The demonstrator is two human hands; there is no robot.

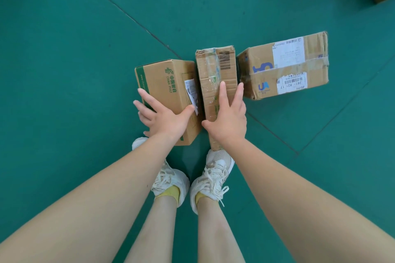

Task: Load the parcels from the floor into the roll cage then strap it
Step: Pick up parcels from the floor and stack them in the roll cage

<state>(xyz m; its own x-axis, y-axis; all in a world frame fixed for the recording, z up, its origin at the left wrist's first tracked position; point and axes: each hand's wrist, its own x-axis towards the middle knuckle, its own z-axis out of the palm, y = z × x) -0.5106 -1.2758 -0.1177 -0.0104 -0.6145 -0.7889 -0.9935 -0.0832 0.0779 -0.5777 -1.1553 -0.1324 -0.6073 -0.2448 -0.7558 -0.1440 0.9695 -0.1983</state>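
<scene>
Cardboard parcels on the floor [64, 70]: a worker's splayed left hand [164, 119] lies on the China Post box [166, 79], splayed right hand [228, 121] on the narrow taped box [213, 70]; lifted flat-palmed together, either could slip

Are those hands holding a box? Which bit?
Nothing is gripped yet. The left hand spreads open over the near end of the green-printed box, the right hand over the narrow box.

Brown parcels [215, 74], green floor [74, 49], perhaps teal.
</scene>
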